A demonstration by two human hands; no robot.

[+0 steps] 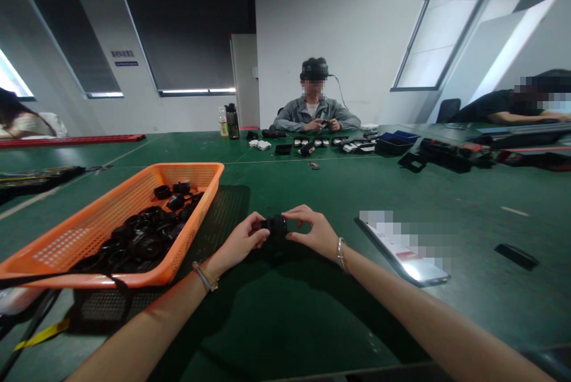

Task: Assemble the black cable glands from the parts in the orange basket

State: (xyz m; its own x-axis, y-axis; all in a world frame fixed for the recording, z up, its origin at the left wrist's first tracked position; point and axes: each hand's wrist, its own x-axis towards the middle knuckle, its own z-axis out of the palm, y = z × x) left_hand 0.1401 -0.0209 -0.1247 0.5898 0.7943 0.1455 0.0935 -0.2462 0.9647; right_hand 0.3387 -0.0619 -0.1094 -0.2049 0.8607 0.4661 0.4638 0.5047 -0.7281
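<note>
While our left hand pinches the near-cylindrical black part at its left end, our right hand grips it between thumb and fingers from the right. We have it just above the green desk, between the orange basket of black pieces and a flat glossy device.

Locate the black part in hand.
In the head view, the black part sits just below centre, held between the left grip and the right grip, right of the orange basket.
</note>
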